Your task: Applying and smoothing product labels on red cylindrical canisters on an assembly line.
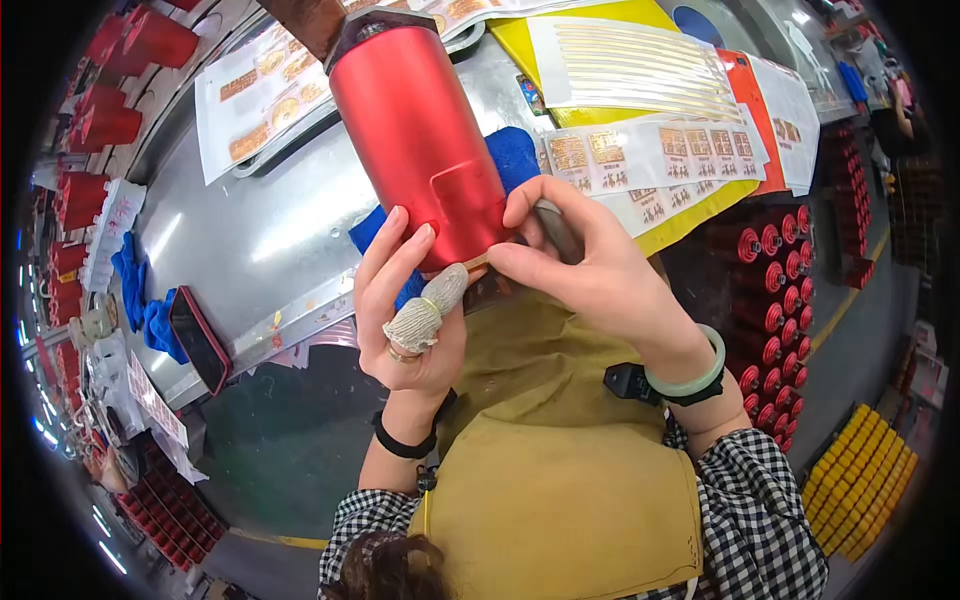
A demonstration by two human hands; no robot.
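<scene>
A glossy red metal cylinder [415,130] points toward me, its far end against a dark fitting [375,25]. At its near left edge my left hand [385,310] is closed, fingertips on the red wall and the thumb, in a pale knitted finger cover [425,308], by the near rim. My right hand [620,275] is closed in a pinch at the near right rim, with a grey cover [557,232] on one finger. Between the two thumbs a thin gold-coloured strip [479,262] shows at the rim; my right fingertips hold its end. A blue cloth [512,155] lies beneath the cylinder.
Sheets of gold stickers [640,150] and gold strips [640,65] lie at the right on a yellow board [515,40]. Another sticker sheet [265,90] is at the left. A phone [199,340] stands by the metal table's [250,240] left edge. Red cylinders [775,320] are stacked at the right.
</scene>
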